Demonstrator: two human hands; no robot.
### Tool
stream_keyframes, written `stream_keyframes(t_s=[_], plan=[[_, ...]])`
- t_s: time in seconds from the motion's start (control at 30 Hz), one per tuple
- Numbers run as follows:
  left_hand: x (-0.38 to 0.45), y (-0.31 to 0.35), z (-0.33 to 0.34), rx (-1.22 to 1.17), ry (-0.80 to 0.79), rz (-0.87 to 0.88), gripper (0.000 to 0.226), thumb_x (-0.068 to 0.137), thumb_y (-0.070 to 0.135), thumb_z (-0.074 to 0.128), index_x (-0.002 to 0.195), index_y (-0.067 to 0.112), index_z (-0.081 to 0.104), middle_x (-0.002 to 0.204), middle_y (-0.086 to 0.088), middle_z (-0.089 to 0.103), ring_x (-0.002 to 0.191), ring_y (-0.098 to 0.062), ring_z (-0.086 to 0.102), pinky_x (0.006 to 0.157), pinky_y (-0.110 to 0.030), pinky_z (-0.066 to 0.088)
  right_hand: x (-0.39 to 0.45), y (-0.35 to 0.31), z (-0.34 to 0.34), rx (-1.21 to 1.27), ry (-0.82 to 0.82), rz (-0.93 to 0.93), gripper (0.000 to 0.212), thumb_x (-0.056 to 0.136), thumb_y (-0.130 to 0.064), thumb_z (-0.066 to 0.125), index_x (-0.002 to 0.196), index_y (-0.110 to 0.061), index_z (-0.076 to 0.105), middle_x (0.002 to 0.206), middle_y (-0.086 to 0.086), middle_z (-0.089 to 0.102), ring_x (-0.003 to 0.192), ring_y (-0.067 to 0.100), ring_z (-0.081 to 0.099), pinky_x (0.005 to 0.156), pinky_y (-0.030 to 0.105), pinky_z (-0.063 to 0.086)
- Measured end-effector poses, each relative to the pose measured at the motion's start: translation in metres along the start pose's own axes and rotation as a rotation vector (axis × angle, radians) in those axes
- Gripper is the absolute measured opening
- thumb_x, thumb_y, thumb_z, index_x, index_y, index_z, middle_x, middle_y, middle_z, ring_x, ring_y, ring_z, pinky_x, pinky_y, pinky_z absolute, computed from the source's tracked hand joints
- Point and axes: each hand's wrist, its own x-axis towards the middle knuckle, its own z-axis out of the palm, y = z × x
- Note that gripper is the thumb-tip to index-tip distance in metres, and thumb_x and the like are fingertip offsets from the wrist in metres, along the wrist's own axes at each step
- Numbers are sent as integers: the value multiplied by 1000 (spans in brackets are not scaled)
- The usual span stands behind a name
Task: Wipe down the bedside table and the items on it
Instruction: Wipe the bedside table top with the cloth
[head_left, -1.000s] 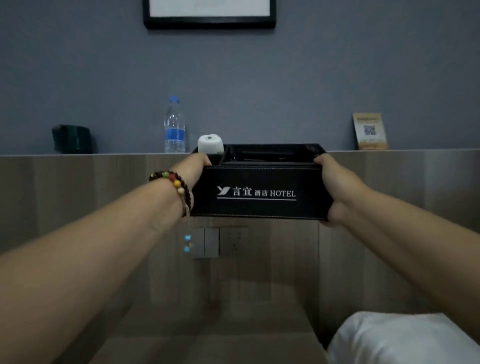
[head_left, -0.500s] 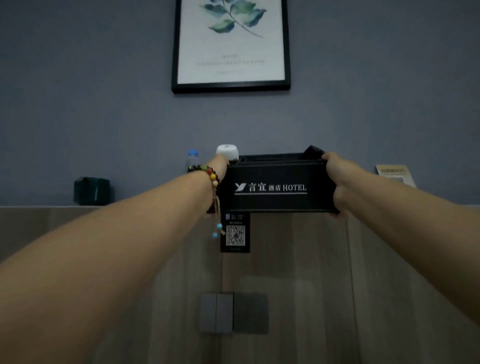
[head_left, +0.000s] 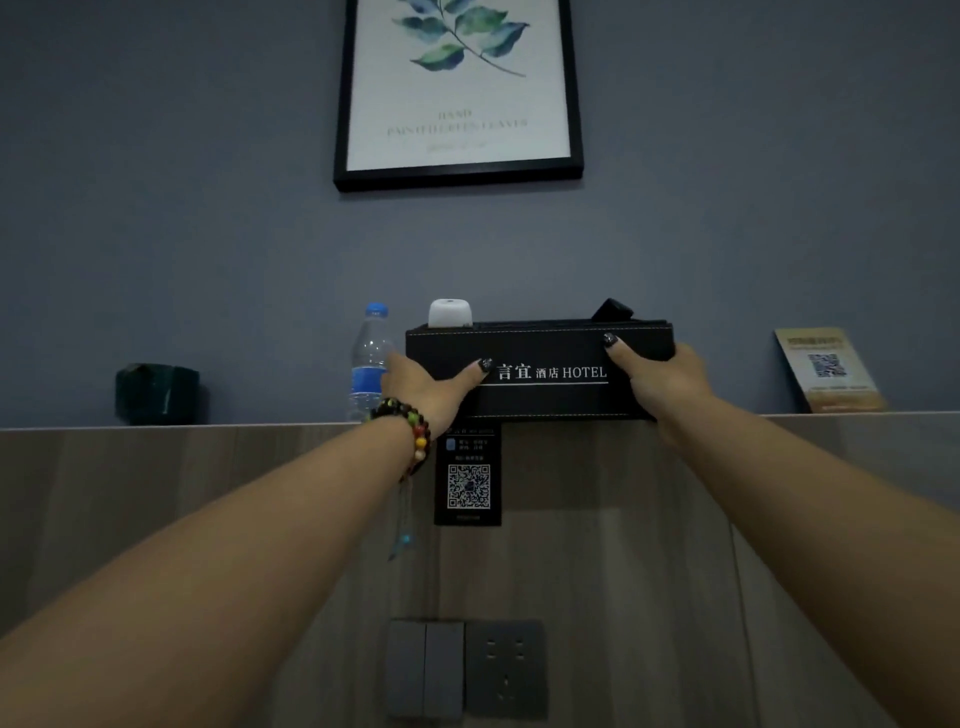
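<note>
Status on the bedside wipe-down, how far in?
Done: nothing shows as wiped; no cloth in view. In hand: left hand and right hand grip the black hotel organizer box at the ledge, apparently moved off the table. Left: table, box, water bottle, dark cup, QR card.

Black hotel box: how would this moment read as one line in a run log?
stage: placing box on ledge | black hotel box: gripped at both ends | left hand: holding | right hand: holding | water bottle: beside box
</note>
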Motion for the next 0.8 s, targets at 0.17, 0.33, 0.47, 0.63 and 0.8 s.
stream_keyframes(t_s=[0.17, 0.33, 0.47, 0.63, 0.8], plan=[[15, -18, 25, -11, 177, 56, 78, 78, 42, 74, 135, 9, 32, 134, -12, 47, 117, -29, 53, 93, -37, 46, 19, 15, 19, -147, 115, -29, 60, 79, -49, 72, 122, -10, 55, 119, 8, 63, 108, 31, 60, 91, 40, 49], [28, -41, 38, 96, 234, 18, 69, 83, 41, 69, 134, 9, 36, 132, -13, 50, 117, -30, 54, 94, -42, 48, 33, 30, 32, -225, 117, -20, 59, 85, -48, 65, 125, -9, 46, 126, 12, 58, 115, 35, 55, 98, 45, 45], [30, -48, 48, 202, 292, 49, 76, 87, 49, 60, 142, 8, 28, 139, -13, 42, 121, -32, 50, 92, -45, 47, 41, 38, 35, -216, 117, -39, 59, 87, -47, 63, 128, -9, 44, 129, 12, 56, 115, 34, 54, 98, 44, 45], [27, -45, 51, 293, 291, 38, 79, 91, 47, 54, 147, 9, 15, 143, -17, 38, 126, -33, 46, 97, -47, 46, 35, 36, 36, -183, 114, -32, 64, 87, -47, 62, 131, -8, 39, 132, 13, 52, 119, 34, 52, 102, 47, 42], [12, -16, 35, 384, 174, -52, 84, 94, 43, 50, 150, 6, -1, 153, -19, 24, 138, -35, 32, 110, -50, 33, 10, 18, 18, -167, 41, -21, 96, 89, -46, 60, 152, -10, -3, 156, 12, 22, 143, 30, 26, 117, 45, 24]])
